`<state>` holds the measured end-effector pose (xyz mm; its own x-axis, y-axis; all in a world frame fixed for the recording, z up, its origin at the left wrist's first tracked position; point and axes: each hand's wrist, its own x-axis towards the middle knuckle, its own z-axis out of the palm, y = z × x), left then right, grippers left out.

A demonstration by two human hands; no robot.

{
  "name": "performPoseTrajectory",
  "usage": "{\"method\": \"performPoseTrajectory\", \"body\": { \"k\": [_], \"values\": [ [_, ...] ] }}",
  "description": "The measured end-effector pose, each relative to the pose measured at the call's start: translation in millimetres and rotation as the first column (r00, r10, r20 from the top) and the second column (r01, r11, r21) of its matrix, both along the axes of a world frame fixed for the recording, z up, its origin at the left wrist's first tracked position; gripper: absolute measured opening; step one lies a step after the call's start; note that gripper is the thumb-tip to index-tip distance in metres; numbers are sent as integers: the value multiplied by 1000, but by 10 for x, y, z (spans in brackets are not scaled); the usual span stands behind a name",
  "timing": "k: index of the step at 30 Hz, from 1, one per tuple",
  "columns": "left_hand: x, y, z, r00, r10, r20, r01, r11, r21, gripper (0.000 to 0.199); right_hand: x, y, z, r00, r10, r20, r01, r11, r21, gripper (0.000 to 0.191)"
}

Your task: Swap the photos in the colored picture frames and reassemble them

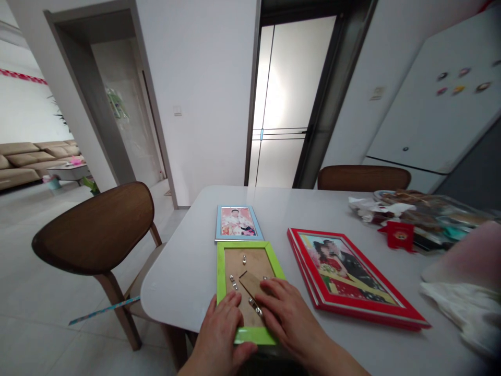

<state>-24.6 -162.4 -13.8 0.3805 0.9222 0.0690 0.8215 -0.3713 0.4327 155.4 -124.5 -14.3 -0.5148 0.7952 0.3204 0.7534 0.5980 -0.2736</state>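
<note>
A green picture frame (222,269) lies back side up at the table's near edge. Its brown backing board (235,256) carries several small metal clips (245,259) and a hinged stand leg (250,282). At the lower left corner, my left hand (221,331) grips the frame, fingertips on the backing and thumb along the near edge. My right hand (291,316) lies across the frame's right side, its fingers stretched over the backing beside the stand leg and clips. What is under the right fingertips is hidden.
Beyond the green frame lies a light blue framed photo (238,221). Stacked red picture frames (352,269) lie to the right. Farther right are a red packet (400,236), plastic-wrapped items (438,209) and white cloth or tissue (465,308). A wooden chair (97,230) stands left.
</note>
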Motion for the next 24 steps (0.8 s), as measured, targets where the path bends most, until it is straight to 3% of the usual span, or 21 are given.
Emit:
{"method": "performPoseTrajectory", "body": {
  "k": [13,18,24],
  "values": [
    [-24,16,-46,1000,-14,3,14,1000,27,26,38,-151,98,978,207,30,-202,972,-120,31],
    [-11,4,-32,1000,-12,1,12,1000,13,26,22,-109,115,978,208,-28,-209,971,-114,30],
    [-33,1,-67,999,-28,27,27,999,28,24,-298,157,148,992,100,-74,-108,989,-103,32]
  ]
}}
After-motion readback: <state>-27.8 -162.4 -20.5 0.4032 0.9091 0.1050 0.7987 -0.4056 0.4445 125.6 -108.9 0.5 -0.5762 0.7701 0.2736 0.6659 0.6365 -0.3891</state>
